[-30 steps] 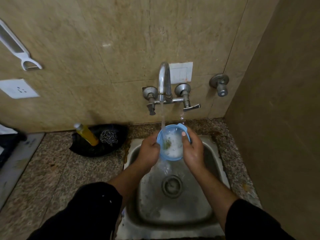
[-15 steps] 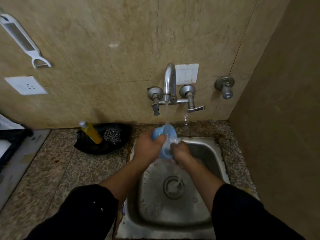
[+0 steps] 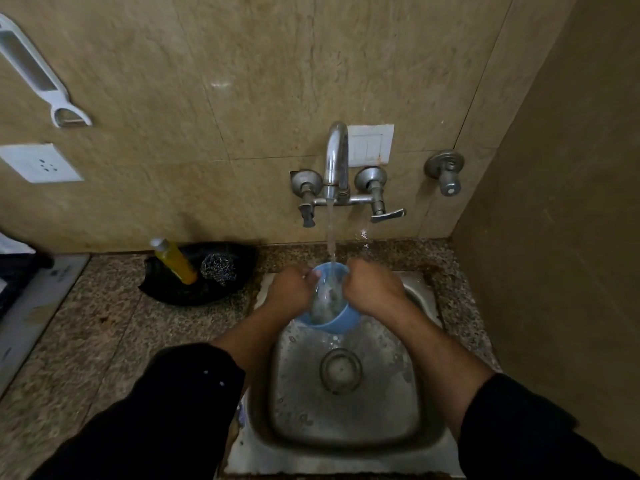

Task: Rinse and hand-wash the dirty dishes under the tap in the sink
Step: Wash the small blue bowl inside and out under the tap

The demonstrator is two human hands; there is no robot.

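From the head view, the blue bowl (image 3: 327, 299) sits between the two hands, mouth tipped up toward the tap (image 3: 336, 161), so the water stream (image 3: 330, 233) falls straight into it. The left hand (image 3: 289, 289) is curled closed on the bowl's rim on its inner side; the right hand (image 3: 375, 287) clasps the opposite rim, fingers wrapped. Both are equally near. The bowl hangs over the sink (image 3: 346, 403), just above the drain (image 3: 341, 370), below the hands. Likely next: tipping it toward the person to empty it.
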